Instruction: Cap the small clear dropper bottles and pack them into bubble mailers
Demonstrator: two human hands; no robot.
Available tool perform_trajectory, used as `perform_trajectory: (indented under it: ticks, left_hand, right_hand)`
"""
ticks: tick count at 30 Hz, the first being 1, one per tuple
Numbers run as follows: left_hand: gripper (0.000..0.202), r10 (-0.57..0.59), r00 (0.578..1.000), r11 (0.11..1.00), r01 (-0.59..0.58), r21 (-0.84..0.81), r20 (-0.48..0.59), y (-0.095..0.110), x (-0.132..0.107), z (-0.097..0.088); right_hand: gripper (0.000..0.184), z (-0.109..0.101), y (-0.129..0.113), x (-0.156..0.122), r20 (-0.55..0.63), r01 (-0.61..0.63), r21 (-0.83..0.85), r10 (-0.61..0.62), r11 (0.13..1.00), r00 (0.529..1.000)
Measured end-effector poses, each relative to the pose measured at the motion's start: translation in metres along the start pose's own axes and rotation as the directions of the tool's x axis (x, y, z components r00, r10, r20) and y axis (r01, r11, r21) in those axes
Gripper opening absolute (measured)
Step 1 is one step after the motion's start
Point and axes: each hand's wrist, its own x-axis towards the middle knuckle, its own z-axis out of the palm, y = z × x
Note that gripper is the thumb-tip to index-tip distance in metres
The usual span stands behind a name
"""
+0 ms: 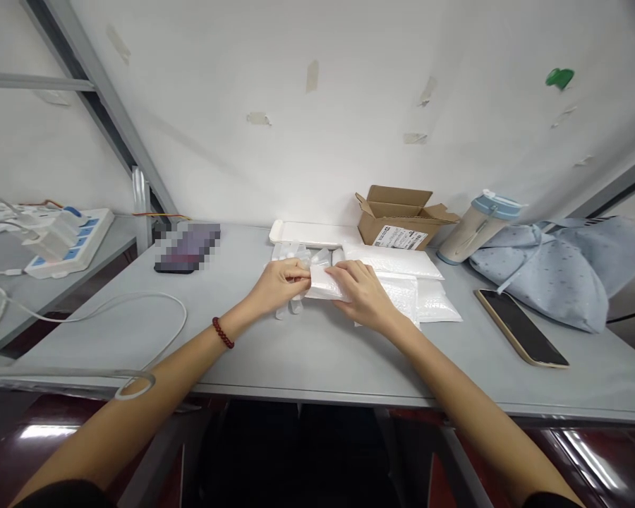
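Observation:
Both of my hands meet at the middle of the grey table (317, 353), gripping one small white bubble pouch (324, 283). My left hand (279, 283), with a dark red bead bracelet at the wrist, pinches the pouch's left end. My right hand (364, 293) lies over its right end with fingers curled on it. Several small clear plastic items (296, 255) lie just behind and under my left hand. A stack of white bubble pouches (418, 286) sits right of my right hand.
A white tray (312, 233) and an open cardboard box (399, 217) stand at the back. A lidded cup (479, 227), a blue cloth bag (561, 271) and a phone (521, 328) lie at right. A blurred dark device (187, 248), white cable (153, 310) and power strip (66, 240) are left.

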Motion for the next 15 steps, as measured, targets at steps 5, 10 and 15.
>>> perform_trajectory:
  ticks: [5,10,15]
  left_hand:
    - [0.022,-0.035,0.975,0.999,0.041,0.022,-0.219,-0.014,0.011,-0.021]
    - [0.024,-0.196,0.933,0.968,0.233,0.091,-0.301,-0.041,0.021,-0.038]
    - [0.034,-0.169,0.957,0.880,0.255,0.400,-0.237,-0.048,0.022,-0.034]
  right_hand:
    - [0.045,-0.006,0.015,0.000,-0.084,-0.115,-0.020,0.113,0.993,0.990]
    - [0.041,-0.009,0.032,-0.002,-0.147,-0.205,-0.020,0.200,0.979,0.969]
    - [0.040,-0.006,0.039,-0.003,-0.165,-0.222,-0.013,0.217,0.975,0.962]
